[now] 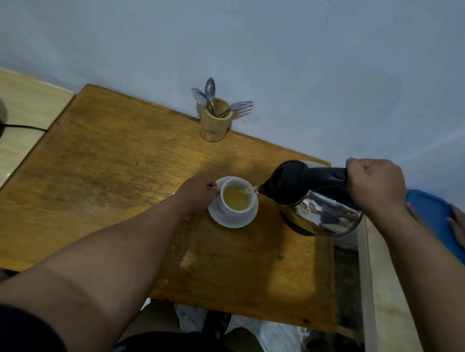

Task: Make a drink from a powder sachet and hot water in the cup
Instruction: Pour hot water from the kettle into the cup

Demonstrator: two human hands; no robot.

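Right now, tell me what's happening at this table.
A person is pouring hot water from a steel kettle, held by its handle in the right hand, into a white cup on a saucer. The left hand steadies the cup by its handle. The liquid inside already looks yellowish and sits near the rim. A wooden holder with spoons stands untouched by the wall.

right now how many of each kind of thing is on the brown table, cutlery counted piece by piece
spoons: 2
forks: 1
wooden holder: 1
cup: 1
saucer: 1
total: 6
The kettle is held in the right hand, so it is not counted.
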